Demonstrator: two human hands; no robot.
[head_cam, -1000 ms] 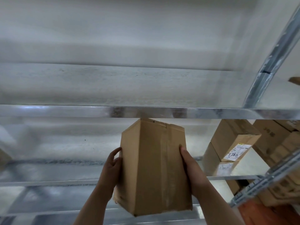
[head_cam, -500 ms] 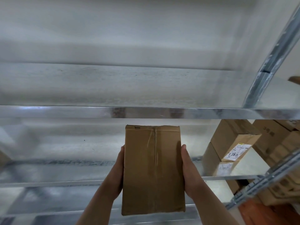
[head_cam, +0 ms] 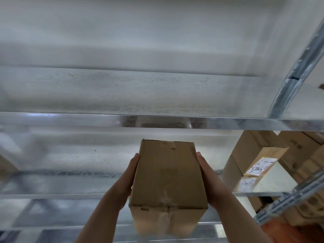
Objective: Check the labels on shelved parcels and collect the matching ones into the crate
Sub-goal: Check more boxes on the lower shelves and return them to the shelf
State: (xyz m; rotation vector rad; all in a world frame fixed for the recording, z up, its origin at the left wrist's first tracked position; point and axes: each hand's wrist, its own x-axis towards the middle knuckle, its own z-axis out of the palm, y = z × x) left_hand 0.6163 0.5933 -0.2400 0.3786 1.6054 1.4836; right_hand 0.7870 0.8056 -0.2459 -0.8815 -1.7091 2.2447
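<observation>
A plain brown cardboard parcel (head_cam: 166,178) is held up between my two hands in front of the metal shelves. My left hand (head_cam: 127,179) presses flat against its left side, my right hand (head_cam: 208,179) against its right side. The face turned towards me is bare cardboard with a scrap of tape at the top; I see no label on it. The near end face, taped down the middle, tips towards me at the bottom. No crate is in view.
A galvanised shelf edge (head_cam: 157,121) crosses above the parcel. On the lower shelf at the right stand stacked cardboard boxes (head_cam: 254,155), one with a white handwritten label (head_cam: 262,166). A metal upright (head_cam: 296,74) slants at the right.
Both hands have turned the parcel: first a corner faced me, then a flat taped face, now a plain face with the taped end tipped towards me.
</observation>
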